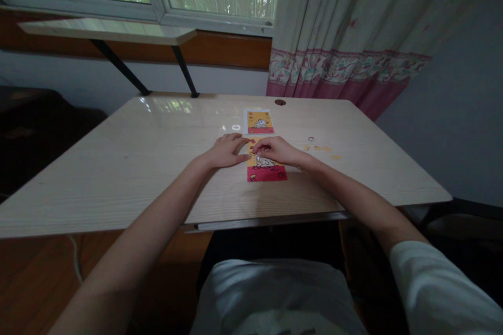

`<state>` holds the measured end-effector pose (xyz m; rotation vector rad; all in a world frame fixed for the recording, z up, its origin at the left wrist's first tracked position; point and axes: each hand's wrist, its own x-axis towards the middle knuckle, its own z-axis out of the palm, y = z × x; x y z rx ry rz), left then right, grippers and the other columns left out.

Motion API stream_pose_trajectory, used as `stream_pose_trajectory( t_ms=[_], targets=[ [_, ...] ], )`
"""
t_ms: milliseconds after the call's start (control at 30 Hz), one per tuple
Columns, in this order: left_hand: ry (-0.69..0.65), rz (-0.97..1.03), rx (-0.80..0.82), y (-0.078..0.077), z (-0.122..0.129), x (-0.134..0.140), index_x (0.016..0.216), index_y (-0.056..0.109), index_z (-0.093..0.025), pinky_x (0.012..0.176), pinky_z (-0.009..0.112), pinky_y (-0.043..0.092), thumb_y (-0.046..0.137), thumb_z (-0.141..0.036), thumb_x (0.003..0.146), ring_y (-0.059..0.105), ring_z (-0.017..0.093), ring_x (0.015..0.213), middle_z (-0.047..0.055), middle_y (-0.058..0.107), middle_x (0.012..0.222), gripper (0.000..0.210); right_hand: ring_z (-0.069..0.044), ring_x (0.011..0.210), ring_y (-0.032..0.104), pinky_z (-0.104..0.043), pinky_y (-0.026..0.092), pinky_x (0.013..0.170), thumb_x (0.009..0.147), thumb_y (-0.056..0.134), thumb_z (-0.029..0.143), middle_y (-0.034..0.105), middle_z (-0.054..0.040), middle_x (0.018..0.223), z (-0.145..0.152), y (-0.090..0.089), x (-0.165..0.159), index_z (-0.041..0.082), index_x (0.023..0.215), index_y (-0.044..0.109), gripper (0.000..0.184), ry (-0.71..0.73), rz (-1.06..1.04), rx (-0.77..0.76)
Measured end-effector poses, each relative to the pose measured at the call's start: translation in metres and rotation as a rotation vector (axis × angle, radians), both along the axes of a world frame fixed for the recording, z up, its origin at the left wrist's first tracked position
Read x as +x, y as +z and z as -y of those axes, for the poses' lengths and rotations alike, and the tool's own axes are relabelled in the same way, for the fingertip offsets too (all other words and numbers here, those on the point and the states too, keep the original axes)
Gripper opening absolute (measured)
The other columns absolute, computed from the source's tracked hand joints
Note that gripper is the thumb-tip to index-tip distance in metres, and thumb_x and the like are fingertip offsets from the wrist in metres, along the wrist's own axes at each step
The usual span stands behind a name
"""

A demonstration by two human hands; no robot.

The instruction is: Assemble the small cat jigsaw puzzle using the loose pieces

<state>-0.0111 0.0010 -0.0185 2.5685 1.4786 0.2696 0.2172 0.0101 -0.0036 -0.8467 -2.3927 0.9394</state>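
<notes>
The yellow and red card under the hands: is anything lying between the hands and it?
Nothing visible does. The left hand rests at the left edge of the card, and the right hand lies on its upper part, fingers touching it.

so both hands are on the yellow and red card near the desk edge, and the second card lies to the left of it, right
Not quite. In the head view both hands, left hand and right hand, rest on the yellow and red card, but the second card lies beyond it, toward the window, not to its left.
</notes>
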Motion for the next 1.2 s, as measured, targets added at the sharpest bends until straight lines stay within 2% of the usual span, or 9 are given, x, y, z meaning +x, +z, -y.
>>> stream_pose_trajectory(
  t_ms=[200,400,600,900,1200],
  targets=[
    [0.014,-0.020,-0.009,0.003,0.002,0.001,0.139,0.049,-0.025,0.107,0.053,0.033,0.050,-0.062,0.085,0.041,0.036,0.133,0.013,0.047,0.145,0.066,-0.013,0.074,0.059,-0.025,0.046,0.069,0.082,0.062,0.019,0.070,-0.0043,0.085,-0.005,0.004,0.007,0.014,0.092,0.070,0.014,-0.007,-0.085,-0.088],
    [0.027,-0.019,-0.033,0.005,0.003,0.003,0.141,0.048,-0.022,0.107,0.055,0.033,0.046,-0.066,0.085,0.041,0.038,0.133,0.016,0.044,0.146,0.071,-0.010,0.065,0.056,-0.023,0.045,0.062,0.076,0.066,0.018,0.064,-0.0005,0.072,-0.019,0.020,0.038,0.013,0.088,0.068,0.013,-0.046,-0.096,-0.259],
    [0.023,-0.019,-0.023,0.004,0.002,0.002,0.140,0.048,-0.025,0.107,0.055,0.033,0.047,-0.065,0.085,0.041,0.037,0.133,0.013,0.046,0.146,0.068,-0.009,0.059,0.054,-0.022,0.042,0.056,0.069,0.070,0.020,0.063,0.0006,0.068,-0.015,0.016,0.054,0.013,0.088,0.068,0.020,-0.087,-0.048,-0.378],
    [0.021,-0.021,-0.030,0.002,0.001,0.000,0.141,0.048,-0.024,0.108,0.056,0.033,0.046,-0.066,0.085,0.040,0.038,0.134,0.014,0.044,0.147,0.070,-0.012,0.076,0.063,-0.028,0.052,0.077,0.071,0.074,0.021,0.071,-0.0037,0.082,-0.012,0.008,0.049,0.016,0.081,0.068,0.013,-0.110,-0.149,-0.410],
    [0.022,-0.026,-0.031,0.002,0.002,0.000,0.140,0.049,-0.024,0.108,0.055,0.033,0.046,-0.066,0.084,0.040,0.038,0.134,0.014,0.045,0.146,0.070,-0.012,0.073,0.063,-0.026,0.052,0.075,0.069,0.073,0.019,0.070,-0.0031,0.080,-0.007,0.005,0.040,0.015,0.080,0.067,0.013,-0.086,-0.163,-0.427]
  ],
)
